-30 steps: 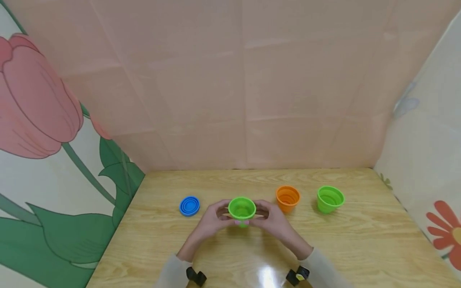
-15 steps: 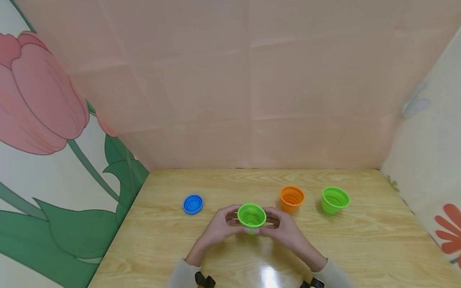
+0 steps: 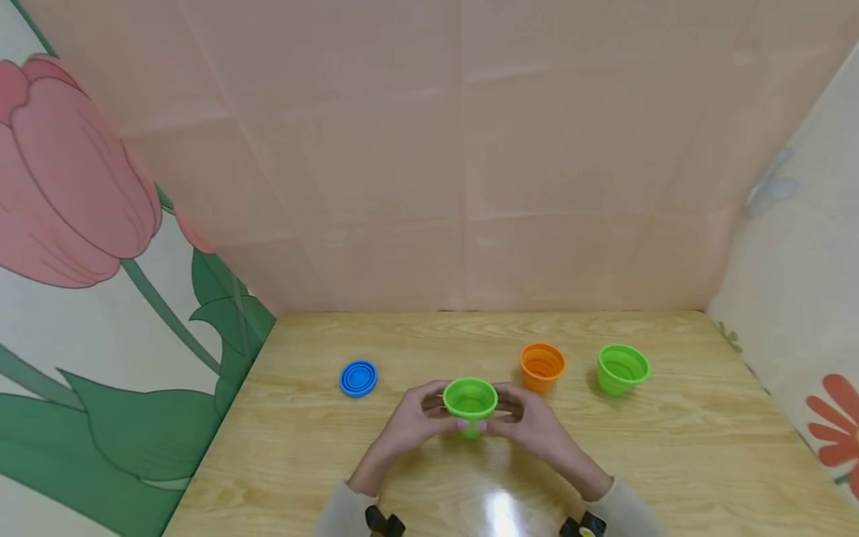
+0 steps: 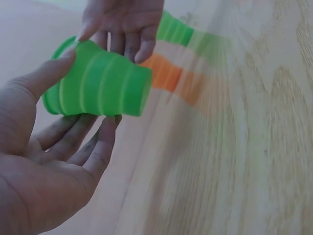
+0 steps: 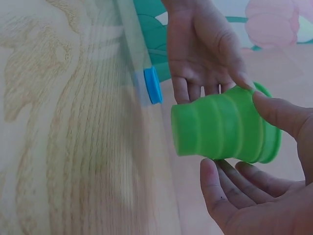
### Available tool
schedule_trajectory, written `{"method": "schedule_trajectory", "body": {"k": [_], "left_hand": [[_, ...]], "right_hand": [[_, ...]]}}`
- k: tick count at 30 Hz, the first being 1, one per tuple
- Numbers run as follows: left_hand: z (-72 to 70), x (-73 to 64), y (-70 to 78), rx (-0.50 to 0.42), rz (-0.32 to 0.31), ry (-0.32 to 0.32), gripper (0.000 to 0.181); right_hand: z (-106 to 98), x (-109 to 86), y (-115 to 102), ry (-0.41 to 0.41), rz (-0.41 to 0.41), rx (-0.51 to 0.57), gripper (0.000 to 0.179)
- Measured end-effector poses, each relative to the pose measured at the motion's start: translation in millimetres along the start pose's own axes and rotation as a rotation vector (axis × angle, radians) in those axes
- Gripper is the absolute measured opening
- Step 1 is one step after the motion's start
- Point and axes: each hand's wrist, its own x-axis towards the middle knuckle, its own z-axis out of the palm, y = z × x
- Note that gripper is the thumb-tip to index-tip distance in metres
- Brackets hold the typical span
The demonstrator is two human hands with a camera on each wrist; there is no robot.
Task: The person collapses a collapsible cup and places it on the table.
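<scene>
Fingers (image 4: 102, 147) of both hands are being curled round a ribbed green cup (image 3: 470, 399), which is being held upright between them, above the counter (image 3: 288, 462). Behind, a pink backdrop (image 3: 376, 186) is being cut off by the upper edge of the head view, as are a tulip-printed wall (image 3: 161, 298) at the left and a pale wall (image 3: 785, 283) at the right. The counter's near end is being cropped, and its grain is being washed out by a patch of glare. Sleeves (image 3: 344, 513) are being cut off at the bottom. In the head view, the rear fingers of the left hand (image 3: 414, 421) and right hand (image 3: 535, 421) are being partly hidden by the cup. To the right, a second green cup (image 3: 622, 369) and an orange cup (image 3: 542, 365) are being supported by the counter; in the left wrist view both are being partly covered and blurred. At the left, a flat blue ringed piece (image 3: 358, 378) is being seen edge-on in the right wrist view. Small black wrist devices (image 3: 376, 517) are being cropped below, their details being hard to make out.
</scene>
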Motion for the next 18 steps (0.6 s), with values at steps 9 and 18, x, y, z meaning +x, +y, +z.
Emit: {"method": "schedule_trajectory", "body": {"k": [9,18], "left_hand": [[-0.4,1.3,-1.5,0.007,-0.072,0.05,0.045],[-1.2,-1.0,1.1,-0.017,-0.109,0.059,0.047]], "right_hand": [[1.6,-2.0,-3.3,0.023,0.03,0.037,0.064],[2.2,-5.2,-7.4,0.026,0.038,0.058,0.065]]}}
